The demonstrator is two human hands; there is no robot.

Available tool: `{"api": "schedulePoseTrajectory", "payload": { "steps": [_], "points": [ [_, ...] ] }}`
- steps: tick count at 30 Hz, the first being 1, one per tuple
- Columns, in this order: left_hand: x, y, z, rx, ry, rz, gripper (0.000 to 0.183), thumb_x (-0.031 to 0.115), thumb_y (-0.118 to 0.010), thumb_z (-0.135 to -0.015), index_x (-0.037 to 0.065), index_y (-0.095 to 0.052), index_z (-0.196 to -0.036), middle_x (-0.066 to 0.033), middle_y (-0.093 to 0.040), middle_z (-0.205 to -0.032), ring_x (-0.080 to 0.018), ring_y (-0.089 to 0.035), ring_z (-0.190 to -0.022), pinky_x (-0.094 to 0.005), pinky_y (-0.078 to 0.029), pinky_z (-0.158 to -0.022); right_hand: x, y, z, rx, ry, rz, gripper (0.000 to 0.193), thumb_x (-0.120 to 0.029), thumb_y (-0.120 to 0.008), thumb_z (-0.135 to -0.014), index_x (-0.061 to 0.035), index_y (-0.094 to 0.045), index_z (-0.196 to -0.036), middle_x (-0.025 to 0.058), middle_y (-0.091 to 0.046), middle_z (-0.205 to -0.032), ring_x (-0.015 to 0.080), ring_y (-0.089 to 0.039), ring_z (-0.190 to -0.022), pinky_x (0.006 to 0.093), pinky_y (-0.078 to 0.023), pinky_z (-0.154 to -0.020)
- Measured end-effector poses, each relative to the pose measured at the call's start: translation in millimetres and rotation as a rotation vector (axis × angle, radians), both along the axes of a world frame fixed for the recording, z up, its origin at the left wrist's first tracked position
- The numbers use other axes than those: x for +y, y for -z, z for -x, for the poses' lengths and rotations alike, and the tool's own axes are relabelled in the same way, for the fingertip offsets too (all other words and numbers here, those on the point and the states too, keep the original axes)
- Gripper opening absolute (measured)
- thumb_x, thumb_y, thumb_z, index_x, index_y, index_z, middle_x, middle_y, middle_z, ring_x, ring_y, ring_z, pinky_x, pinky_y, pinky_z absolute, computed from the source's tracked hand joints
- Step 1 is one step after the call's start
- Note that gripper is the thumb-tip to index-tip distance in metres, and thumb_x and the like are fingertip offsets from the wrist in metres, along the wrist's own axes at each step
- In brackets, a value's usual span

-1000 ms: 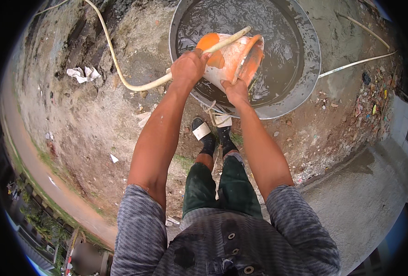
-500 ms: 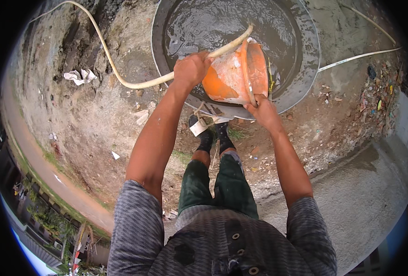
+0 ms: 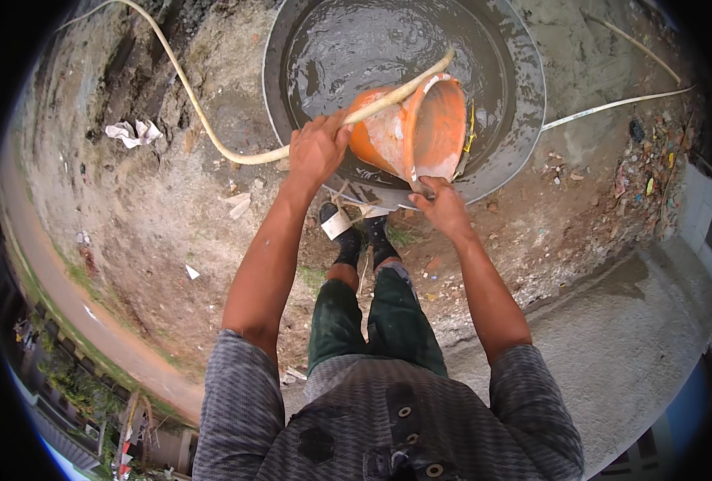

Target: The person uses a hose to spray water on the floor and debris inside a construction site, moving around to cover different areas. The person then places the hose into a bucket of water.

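My left hand (image 3: pixel 318 151) is closed around a cream-coloured hose (image 3: pixel 392 96), whose free end reaches over the water (image 3: pixel 348 48). An orange bucket (image 3: pixel 380 144), smeared with pale dried cement, lies tilted on its side with its mouth facing right. My right hand (image 3: pixel 441 210) grips the near edge of the bucket's rim, thumb and fingers pinched on it. The bucket sits at the near side of a wide round grey tub (image 3: pixel 532 96) that holds murky water. Past the bucket's mouth, a yellow strip (image 3: pixel 471 132) shows against the tub.
The hose trails left over bare soil. A pale pipe (image 3: pixel 620 106) lies right of the tub, near scattered rubble (image 3: pixel 637 176). A crumpled white scrap (image 3: pixel 133 134) rests on the left. My feet (image 3: pixel 356 228) stand at the tub's near edge; a concrete slab (image 3: pixel 596 337) spreads lower right.
The bucket has turned so more of its inside shows. My left hand has shifted slightly down and left along with the hose, and its fingers look a little looser.
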State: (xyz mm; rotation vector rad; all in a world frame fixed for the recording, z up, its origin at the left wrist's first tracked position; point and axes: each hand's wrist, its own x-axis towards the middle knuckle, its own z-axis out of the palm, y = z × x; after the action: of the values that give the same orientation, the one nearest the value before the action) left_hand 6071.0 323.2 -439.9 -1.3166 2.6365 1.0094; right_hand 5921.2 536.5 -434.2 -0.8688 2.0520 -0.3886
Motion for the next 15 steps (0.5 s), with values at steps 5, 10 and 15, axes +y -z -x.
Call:
{"api": "schedulePoseTrajectory", "payload": {
  "steps": [5, 10, 15],
  "points": [
    [1, -5, -5, 0.025, 0.010, -0.023, 0.035, 0.033, -0.046, -0.088, 0.013, -0.055, -0.115, -0.0093, -0.059, -0.097, -0.0281, -0.055, -0.094, -0.0413, -0.039, -0.079, 0, -3, -3, -0.002, 0.005, -0.022, 0.041, -0.024, -0.066, -0.075, 0.0008, -0.056, -0.107, 0.0185, -0.057, -0.105, 0.0322, -0.054, -0.099, 0.0379, -0.042, -0.085],
    [7, -5, -13, 0.002, 0.032, -0.035, 0.037, 0.035, -0.047, -0.088, 0.013, -0.054, -0.116, -0.0097, -0.059, -0.100, -0.0283, -0.055, -0.095, -0.0423, -0.039, -0.079, 2, -4, -7, -0.002, 0.023, -0.062, 0.041, -0.024, -0.065, -0.076, 0.0010, -0.056, -0.107, 0.0187, -0.057, -0.106, 0.0326, -0.054, -0.099, 0.0382, -0.043, -0.085],
    [12, -5, -17, -0.023, 0.026, -0.043, 0.039, 0.037, -0.047, -0.088, 0.013, -0.053, -0.117, -0.0103, -0.059, -0.101, -0.0293, -0.055, -0.097, -0.0435, -0.038, -0.081, 8, -2, -9, -0.007, 0.046, -0.032, 0.040, -0.023, -0.063, -0.077, 0.0013, -0.056, -0.108, 0.0196, -0.056, -0.107, 0.0331, -0.054, -0.099, 0.0382, -0.043, -0.085]
  ]
}}
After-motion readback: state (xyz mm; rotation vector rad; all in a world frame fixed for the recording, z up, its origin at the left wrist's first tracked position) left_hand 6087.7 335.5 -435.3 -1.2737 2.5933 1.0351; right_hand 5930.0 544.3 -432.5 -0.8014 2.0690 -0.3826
